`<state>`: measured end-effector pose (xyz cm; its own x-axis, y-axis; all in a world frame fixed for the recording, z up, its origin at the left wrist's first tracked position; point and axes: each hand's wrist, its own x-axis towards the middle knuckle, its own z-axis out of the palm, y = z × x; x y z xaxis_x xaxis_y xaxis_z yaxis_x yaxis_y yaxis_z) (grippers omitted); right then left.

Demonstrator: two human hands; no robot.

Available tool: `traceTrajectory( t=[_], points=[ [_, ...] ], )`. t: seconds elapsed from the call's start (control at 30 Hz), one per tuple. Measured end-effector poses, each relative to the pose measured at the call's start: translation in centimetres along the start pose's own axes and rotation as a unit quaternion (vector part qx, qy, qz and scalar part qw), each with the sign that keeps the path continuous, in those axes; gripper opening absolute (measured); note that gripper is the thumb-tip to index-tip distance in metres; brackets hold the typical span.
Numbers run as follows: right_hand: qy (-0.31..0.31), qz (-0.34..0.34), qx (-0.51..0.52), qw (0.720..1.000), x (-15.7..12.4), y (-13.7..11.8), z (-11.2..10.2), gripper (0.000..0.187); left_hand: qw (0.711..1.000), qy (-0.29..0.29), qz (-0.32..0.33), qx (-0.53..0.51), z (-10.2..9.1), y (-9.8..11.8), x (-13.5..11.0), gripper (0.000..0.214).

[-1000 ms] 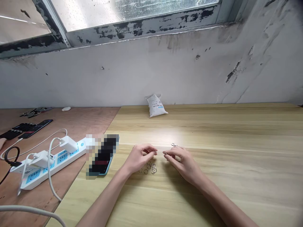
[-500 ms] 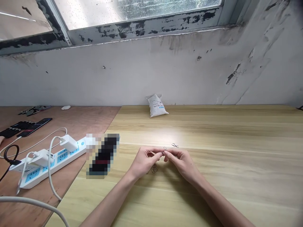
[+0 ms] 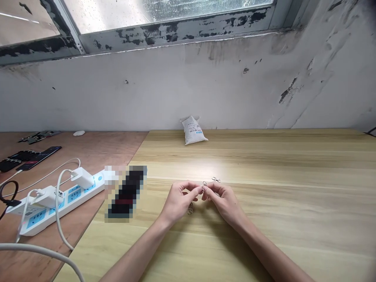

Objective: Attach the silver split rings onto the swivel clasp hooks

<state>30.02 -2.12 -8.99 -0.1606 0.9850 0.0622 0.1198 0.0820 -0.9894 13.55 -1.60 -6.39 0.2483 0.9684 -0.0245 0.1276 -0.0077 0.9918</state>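
I have the left hand (image 3: 179, 199) and right hand (image 3: 225, 199) meeting over the desk (image 3: 279, 211), both in a pinching grip on a metal ring (image 3: 205, 183) showing between the fingertips. Loose rings (image 3: 190, 209) lie near the left; a metal clasp (image 3: 216, 179) lies beyond the right.

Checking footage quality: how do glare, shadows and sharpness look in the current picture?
Head view, middle: pale glare on the wooden table just beyond the left hand and right hand, soft shadows below them; the metal ring is too small to judge for sharpness. Head view, top: window partly washed out. Head view, left: a pixelated block hides detail.
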Motion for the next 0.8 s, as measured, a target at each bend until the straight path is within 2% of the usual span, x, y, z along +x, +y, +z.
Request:
traceTrajectory(
  t=[0.23,0.4,0.5,0.63,0.8],
  points=[
    [0.032,-0.014,-0.054,0.998,-0.3,-0.2,0.2,0.037,0.999,-0.014,-0.030,0.006,0.3,-0.3,-0.3,0.034],
    [0.057,-0.051,-0.115,0.990,-0.6,0.0,0.4,0.035,1.000,0.000,-0.008,-0.004,0.3,-0.4,-0.1,0.024],
    [0.068,-0.070,-0.140,0.985,-0.6,0.3,0.4,0.034,1.000,0.007,-0.020,0.012,0.2,-0.3,0.0,0.024],
    [0.108,-0.110,-0.207,0.966,-0.6,0.6,0.3,0.028,0.998,0.010,-0.053,0.037,0.3,-0.4,-0.1,0.025],
    [0.122,-0.216,-0.292,0.924,-0.5,0.9,0.4,0.021,0.998,-0.015,-0.062,0.001,0.3,-0.7,0.1,0.031]
  ],
)
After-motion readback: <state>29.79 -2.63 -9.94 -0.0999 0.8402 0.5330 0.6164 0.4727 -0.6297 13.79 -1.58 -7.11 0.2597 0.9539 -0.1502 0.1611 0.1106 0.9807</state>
